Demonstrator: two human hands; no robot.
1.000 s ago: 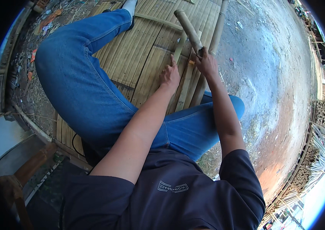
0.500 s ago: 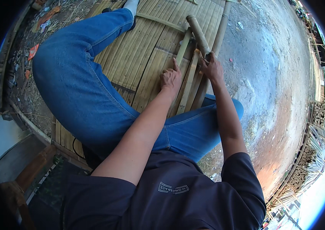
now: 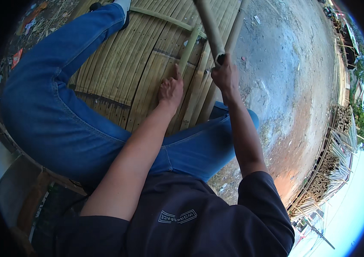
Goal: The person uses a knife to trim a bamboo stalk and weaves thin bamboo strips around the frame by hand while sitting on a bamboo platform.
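My left hand is low over the bamboo slats with its index finger stretched forward and the other fingers curled. It is closed around the near end of a narrow green bamboo strip; the grip itself is partly hidden. The strip runs away from me, its far end by a crosswise bamboo strip. My right hand is closed at the near end of a thick bamboo tube, whose dark hollow end shows above the fist. Tilted away from me, the tube runs past the upper edge of the view.
I sit on a bamboo slat platform, my jeans-clad legs bent around the work. A bamboo pole edges its right side. Dirt ground lies beyond, with stacked bamboo poles farther right. Litter lies at the upper left.
The bamboo tube has come up with my right hand and looks larger, its far end now out of view. My left hand stays at the green strip. The whole view has shifted slightly.
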